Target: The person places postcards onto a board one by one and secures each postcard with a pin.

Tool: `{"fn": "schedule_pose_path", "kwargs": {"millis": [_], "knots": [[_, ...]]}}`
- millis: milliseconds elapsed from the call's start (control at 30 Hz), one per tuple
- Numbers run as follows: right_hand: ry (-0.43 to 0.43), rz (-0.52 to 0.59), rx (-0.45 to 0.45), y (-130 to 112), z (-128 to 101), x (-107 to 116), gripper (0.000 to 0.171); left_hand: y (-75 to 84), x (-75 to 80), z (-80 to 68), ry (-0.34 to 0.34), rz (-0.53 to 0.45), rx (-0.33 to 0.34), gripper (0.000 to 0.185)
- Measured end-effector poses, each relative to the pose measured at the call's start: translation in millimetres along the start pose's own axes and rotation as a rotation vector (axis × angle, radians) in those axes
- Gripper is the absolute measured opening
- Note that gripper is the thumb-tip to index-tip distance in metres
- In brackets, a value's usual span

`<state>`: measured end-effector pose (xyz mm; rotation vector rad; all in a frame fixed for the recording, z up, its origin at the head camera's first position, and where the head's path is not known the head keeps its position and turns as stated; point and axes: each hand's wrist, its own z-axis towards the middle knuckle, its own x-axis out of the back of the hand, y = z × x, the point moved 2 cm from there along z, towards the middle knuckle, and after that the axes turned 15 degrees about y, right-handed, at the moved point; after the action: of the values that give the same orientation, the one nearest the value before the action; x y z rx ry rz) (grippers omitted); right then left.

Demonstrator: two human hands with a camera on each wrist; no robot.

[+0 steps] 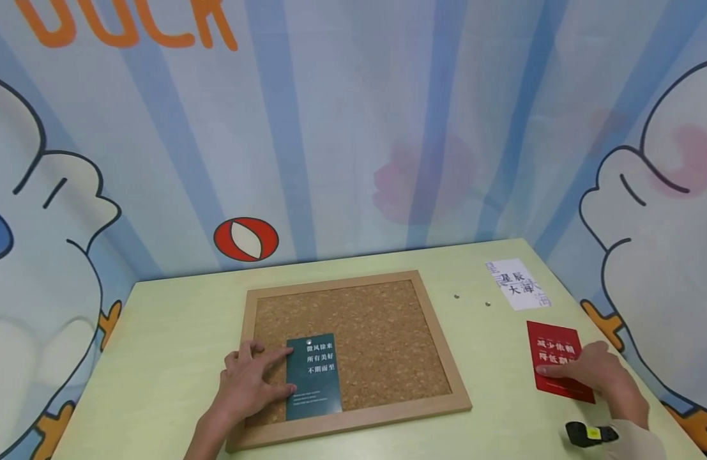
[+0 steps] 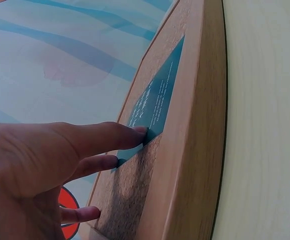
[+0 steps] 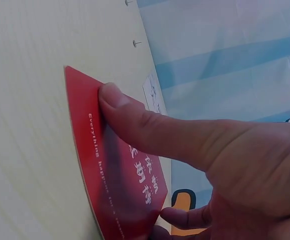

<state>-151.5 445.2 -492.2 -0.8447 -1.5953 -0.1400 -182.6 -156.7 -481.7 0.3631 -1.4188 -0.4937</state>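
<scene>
A teal card (image 1: pixel 313 396) with white writing lies on the cork board (image 1: pixel 387 345), with a pin (image 1: pixel 309 342) at its top. My left hand (image 1: pixel 244 383) reaches over the frame's left side, its index fingertip and thumb touching the card's left edge with the fingers spread. At the right of the table my right hand (image 1: pixel 603 374) grips a red card (image 1: pixel 551 345) with white writing. In the right wrist view the thumb (image 3: pixel 135 120) lies across the card's face and the other fingers are at its far edge.
Two pins, one nearer the board (image 1: pixel 456 296) and another (image 1: pixel 488 304), stand on the table (image 1: pixel 175 345) right of the board. A white card (image 1: pixel 520 294) with dark characters lies at the back right. Printed curtains (image 1: pixel 342 160) rise behind and beside the table.
</scene>
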Motion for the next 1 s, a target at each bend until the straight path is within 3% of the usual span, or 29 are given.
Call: {"fn": "schedule_pose_path", "kwargs": {"millis": [267, 500, 1000], "knots": [[0.031, 0.045, -0.006, -2, -2, 0, 0.123, 0.1, 0.6, -0.3, 0.003, 0.003, -0.003, 0.067], [0.075, 0.077, 0.071, -2, 1, 0, 0.126, 0.6, -0.1, 0.1, 0.001, 0.007, 0.000, 0.066], [0.044, 0.155, 0.148, -27, 2, 1, 0.118, -1.6, -3.0, 1.0, 0.016, 0.006, -0.004, 0.067]]}}
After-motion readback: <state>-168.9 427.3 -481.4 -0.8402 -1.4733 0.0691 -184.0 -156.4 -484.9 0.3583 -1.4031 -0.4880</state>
